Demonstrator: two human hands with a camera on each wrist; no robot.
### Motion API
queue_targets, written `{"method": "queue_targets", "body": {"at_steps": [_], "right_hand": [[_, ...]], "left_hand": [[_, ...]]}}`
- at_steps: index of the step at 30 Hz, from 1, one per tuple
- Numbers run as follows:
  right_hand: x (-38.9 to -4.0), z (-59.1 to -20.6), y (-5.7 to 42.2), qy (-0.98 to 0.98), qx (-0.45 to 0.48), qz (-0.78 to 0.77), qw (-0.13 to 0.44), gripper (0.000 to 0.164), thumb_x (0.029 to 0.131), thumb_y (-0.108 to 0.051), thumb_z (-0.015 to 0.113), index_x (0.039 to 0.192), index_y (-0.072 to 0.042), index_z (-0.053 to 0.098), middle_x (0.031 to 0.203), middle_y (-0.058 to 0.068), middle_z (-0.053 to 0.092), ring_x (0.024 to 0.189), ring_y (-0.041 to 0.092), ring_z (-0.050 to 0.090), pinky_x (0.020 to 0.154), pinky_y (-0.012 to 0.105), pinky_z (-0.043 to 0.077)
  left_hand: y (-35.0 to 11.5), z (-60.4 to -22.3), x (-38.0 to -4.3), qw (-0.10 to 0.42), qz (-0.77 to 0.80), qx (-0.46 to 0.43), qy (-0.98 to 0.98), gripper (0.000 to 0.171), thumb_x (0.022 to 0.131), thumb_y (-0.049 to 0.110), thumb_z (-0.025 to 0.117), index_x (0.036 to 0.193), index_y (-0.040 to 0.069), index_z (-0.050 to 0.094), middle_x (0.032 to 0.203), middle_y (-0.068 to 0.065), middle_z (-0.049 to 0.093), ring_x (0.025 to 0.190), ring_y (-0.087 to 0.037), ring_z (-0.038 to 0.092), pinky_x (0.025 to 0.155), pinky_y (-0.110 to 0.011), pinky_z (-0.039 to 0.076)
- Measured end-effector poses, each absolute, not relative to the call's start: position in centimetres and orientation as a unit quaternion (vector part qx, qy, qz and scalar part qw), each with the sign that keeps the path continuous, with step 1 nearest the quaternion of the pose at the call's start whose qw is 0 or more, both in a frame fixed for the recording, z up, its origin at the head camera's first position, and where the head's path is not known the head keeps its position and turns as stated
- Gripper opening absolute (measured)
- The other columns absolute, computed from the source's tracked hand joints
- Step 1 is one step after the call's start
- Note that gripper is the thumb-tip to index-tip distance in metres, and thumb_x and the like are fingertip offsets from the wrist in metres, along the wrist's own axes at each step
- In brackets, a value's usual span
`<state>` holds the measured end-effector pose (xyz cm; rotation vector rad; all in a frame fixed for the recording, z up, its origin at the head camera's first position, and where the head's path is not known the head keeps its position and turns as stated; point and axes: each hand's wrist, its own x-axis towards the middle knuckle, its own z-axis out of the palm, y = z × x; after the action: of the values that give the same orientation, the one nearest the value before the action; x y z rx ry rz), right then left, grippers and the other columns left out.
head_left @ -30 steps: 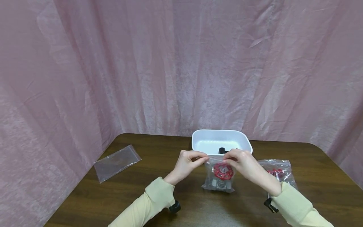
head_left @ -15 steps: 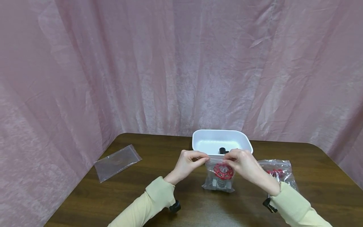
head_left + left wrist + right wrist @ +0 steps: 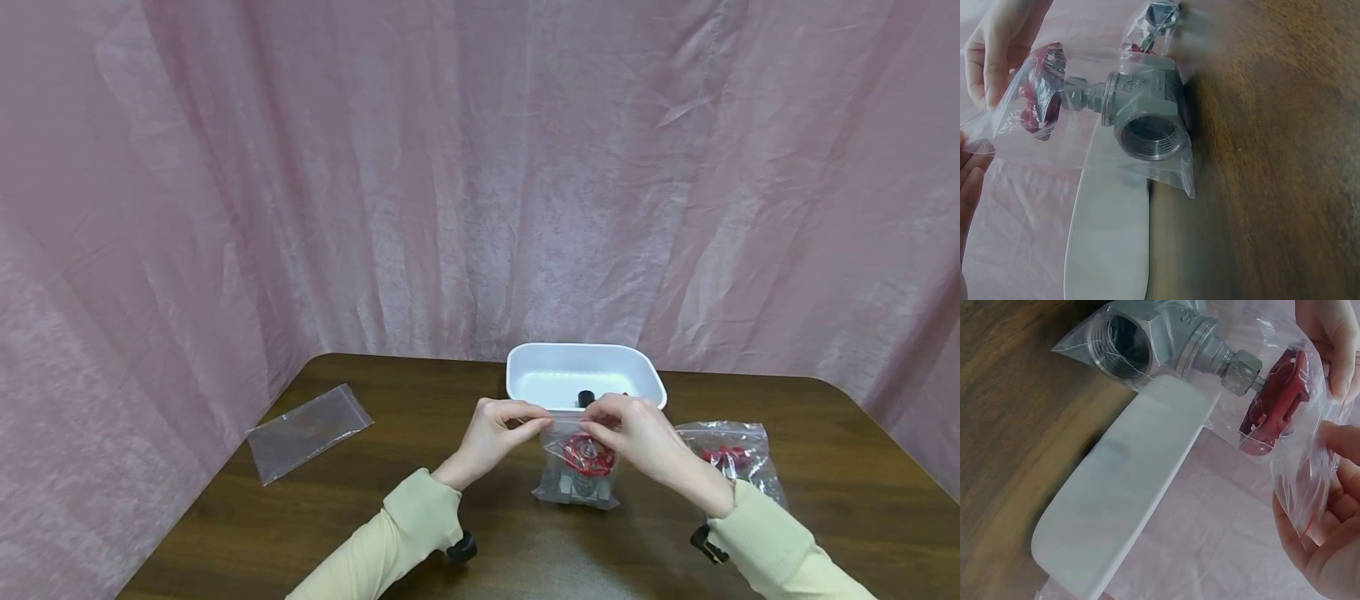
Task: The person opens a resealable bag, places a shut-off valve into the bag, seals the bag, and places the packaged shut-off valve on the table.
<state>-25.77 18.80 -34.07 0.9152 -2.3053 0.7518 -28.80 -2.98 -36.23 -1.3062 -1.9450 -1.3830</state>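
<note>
A clear zip bag [image 3: 547,483] stands upright on the table at centre, between the hands. Inside it is a metal gate valve [image 3: 1147,100] with a red handwheel [image 3: 589,456]. My left hand [image 3: 495,435] pinches the bag's top left corner. My right hand [image 3: 637,433] pinches the top edge further right, with thumb and fingertips, just above the handwheel. In the right wrist view, the bag's red-lined mouth [image 3: 1310,525] lies bunched between the fingers. The threaded opening of the valve faces that camera near the bag's bottom.
Behind the bag is a white tray [image 3: 540,379] with a black part [image 3: 586,398] in it. A second bag [image 3: 738,450], with a red-handled part inside, lies right of the right hand. One flat clear bag [image 3: 311,433] lies far left on the brown table [image 3: 300,533].
My right hand has slid a little to the left along the bag's top edge. The left hand keeps its pinch on the corner, and the bag stays in place.
</note>
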Motion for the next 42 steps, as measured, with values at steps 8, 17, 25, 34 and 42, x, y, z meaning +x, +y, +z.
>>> {"method": "queue_targets", "body": {"at_steps": [8,17,25,34,42], "right_hand": [[-25.9,-34.1,19.0,-0.831,0.377,0.28,0.3,0.019,0.067,0.002,0.076,0.074,-0.012,0.065,0.071,-0.011,0.058,0.062,0.001,0.049,0.054,0.019,0.041],[-25.5,-33.9,20.0,-0.85,0.351,0.303,0.249,0.017,0.069,-0.001,0.075,0.078,-0.012,0.065,0.075,-0.011,0.06,0.066,0.003,0.053,0.056,0.024,0.046],[-25.6,-34.2,20.0,-0.839,0.366,0.298,0.271,0.02,0.067,0.001,0.075,0.073,-0.014,0.063,0.07,-0.012,0.057,0.061,0.001,0.048,0.053,0.019,0.041],[-25.7,-34.4,19.6,-0.823,0.386,0.249,0.334,0.021,0.065,-0.001,0.076,0.07,-0.013,0.06,0.068,-0.009,0.055,0.06,0.004,0.047,0.051,0.022,0.04],[-25.9,-34.6,19.7,-0.812,0.405,0.254,0.335,0.022,0.066,0.001,0.075,0.073,-0.012,0.059,0.069,-0.009,0.055,0.061,0.003,0.047,0.053,0.018,0.039]], "left_hand": [[-3.1,-37.6,-30.0,0.2,-0.507,-0.469,-0.695,0.009,0.082,0.007,0.067,0.089,0.003,0.071,0.083,-0.006,0.067,0.074,-0.005,0.061,0.061,-0.023,0.049],[-3.3,-37.4,-29.8,0.2,-0.509,-0.455,-0.703,0.008,0.081,0.004,0.067,0.087,0.001,0.071,0.081,-0.006,0.067,0.071,-0.009,0.062,0.059,-0.027,0.05],[-3.2,-35.2,-27.8,0.199,-0.506,-0.46,-0.702,0.008,0.078,-0.007,0.066,0.085,-0.005,0.069,0.079,-0.011,0.067,0.07,-0.012,0.062,0.058,-0.026,0.049],[-3.2,-34.5,-27.1,0.194,-0.506,-0.457,-0.705,0.009,0.076,-0.01,0.065,0.084,-0.007,0.068,0.078,-0.014,0.066,0.067,-0.018,0.062,0.055,-0.033,0.049],[-3.2,-34.7,-27.3,0.193,-0.51,-0.457,-0.703,0.009,0.077,-0.009,0.065,0.085,-0.006,0.069,0.079,-0.014,0.066,0.067,-0.017,0.061,0.054,-0.033,0.049]]}}
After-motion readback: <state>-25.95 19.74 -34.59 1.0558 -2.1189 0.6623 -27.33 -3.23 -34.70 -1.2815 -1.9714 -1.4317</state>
